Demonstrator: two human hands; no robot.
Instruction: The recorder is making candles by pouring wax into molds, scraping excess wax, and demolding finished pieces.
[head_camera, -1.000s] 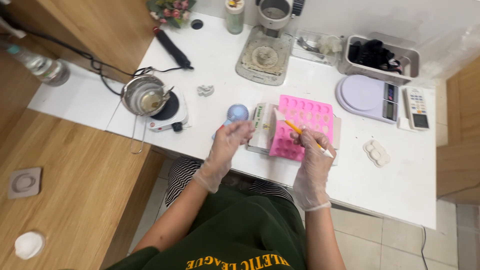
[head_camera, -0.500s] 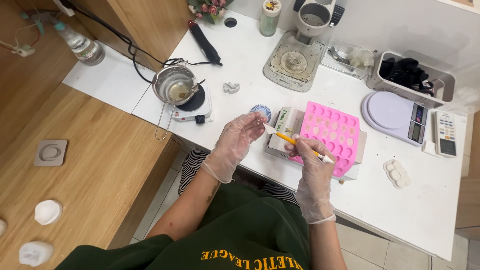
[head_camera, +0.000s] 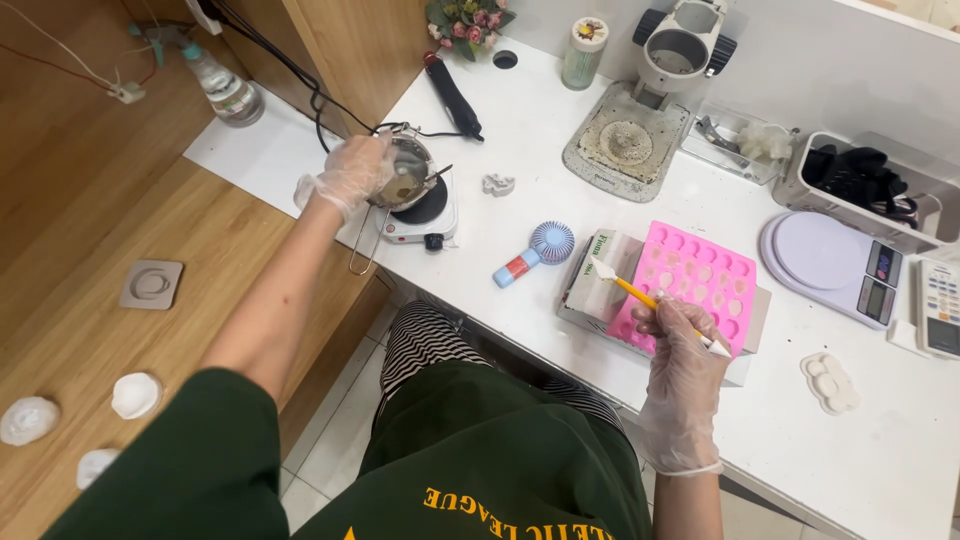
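Pink silicone mould (head_camera: 700, 290) lies on a flat box (head_camera: 600, 290), just beyond the right hand (head_camera: 685, 350), which pinches a yellow brush (head_camera: 650, 300). Left hand (head_camera: 350, 175), gloved, closes on the small metal pot (head_camera: 405, 180) atop a white hotplate (head_camera: 425, 215).

Craft workshop, microscope (head_camera: 680, 50), hotplate (head_camera: 420, 215), silicone mould (head_camera: 690, 290), scale (head_camera: 830, 265)

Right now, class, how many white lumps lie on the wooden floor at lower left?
3: one by the left edge, one to its right, one below them. Others may lie outside the frame.
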